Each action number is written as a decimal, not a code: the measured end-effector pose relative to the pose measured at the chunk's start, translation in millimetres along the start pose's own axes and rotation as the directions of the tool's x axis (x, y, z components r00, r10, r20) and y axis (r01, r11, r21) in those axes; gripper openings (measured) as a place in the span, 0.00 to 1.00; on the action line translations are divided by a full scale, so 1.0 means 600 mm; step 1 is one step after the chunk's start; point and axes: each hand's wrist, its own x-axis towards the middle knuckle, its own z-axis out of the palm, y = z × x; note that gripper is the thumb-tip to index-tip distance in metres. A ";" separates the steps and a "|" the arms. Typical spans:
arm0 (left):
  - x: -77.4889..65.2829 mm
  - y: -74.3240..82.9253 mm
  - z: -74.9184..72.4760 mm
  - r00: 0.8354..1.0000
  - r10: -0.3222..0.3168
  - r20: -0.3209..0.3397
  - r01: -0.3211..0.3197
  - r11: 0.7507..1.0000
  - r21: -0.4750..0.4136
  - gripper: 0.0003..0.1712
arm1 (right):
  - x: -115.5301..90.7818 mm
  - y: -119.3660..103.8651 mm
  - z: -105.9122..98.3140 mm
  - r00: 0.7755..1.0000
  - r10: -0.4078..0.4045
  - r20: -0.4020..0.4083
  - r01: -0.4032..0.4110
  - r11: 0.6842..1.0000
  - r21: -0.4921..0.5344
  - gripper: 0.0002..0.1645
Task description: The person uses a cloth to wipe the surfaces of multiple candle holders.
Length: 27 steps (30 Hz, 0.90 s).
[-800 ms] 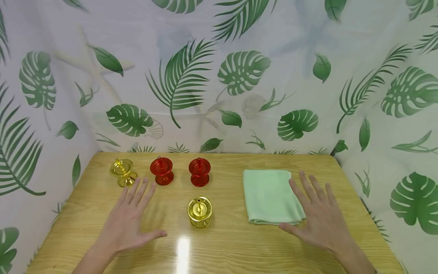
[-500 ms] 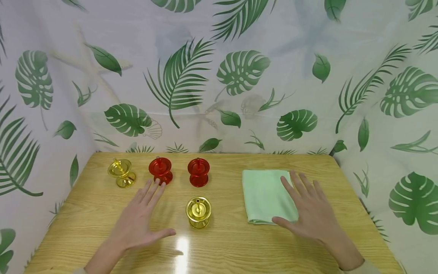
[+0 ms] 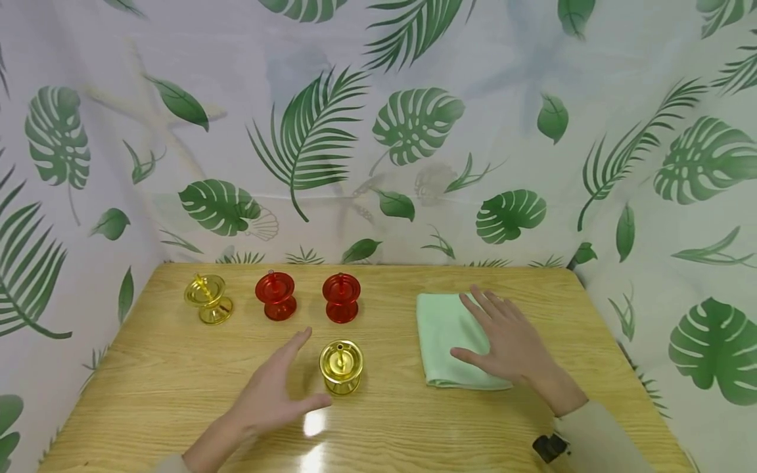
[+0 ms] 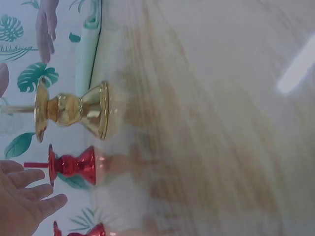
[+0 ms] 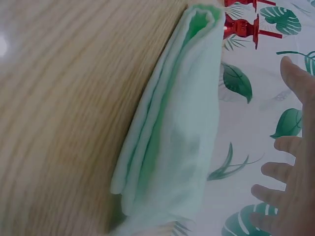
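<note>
A gold candle holder [image 3: 342,364] with a central stem and dished top stands upright near the middle of the table. My left hand [image 3: 267,393] is just left of it, thumb and fingers spread apart, holding nothing. In the left wrist view, the spread fingers [image 4: 44,209] show near a red holder, with the gold candle holder [image 4: 66,110] standing apart. A folded mint-green cloth [image 3: 440,348] lies flat to the right. Over its right part hovers my right hand [image 3: 503,338], fingers extended and holding nothing; the right wrist view shows the cloth [image 5: 182,132] below the hand.
Two red candle holders [image 3: 341,297] stand in a row at the back, with another gold candle holder [image 3: 208,299] at their left. A leaf-printed curtain [image 3: 378,131] encloses the wooden table [image 3: 414,433] behind and at the sides.
My left hand has moved right, from near the back-left holders to beside the front gold candle holder. My right hand has shifted left, further over the cloth. Holders and cloth stay put.
</note>
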 end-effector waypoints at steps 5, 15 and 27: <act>0.008 0.007 0.022 1.000 -0.008 0.004 0.009 0.989 -0.145 0.63 | 0.029 0.009 0.014 0.998 -0.007 0.066 0.002 0.998 0.062 0.58; 0.027 -0.006 0.042 0.997 0.066 0.035 -0.050 0.935 -0.351 0.60 | 0.092 0.015 0.038 0.985 -0.081 0.153 0.062 0.990 0.123 0.54; 0.032 -0.017 0.066 0.998 0.047 0.028 -0.031 0.908 -0.418 0.50 | 0.147 0.013 0.061 0.956 -0.104 0.274 0.081 0.992 0.095 0.47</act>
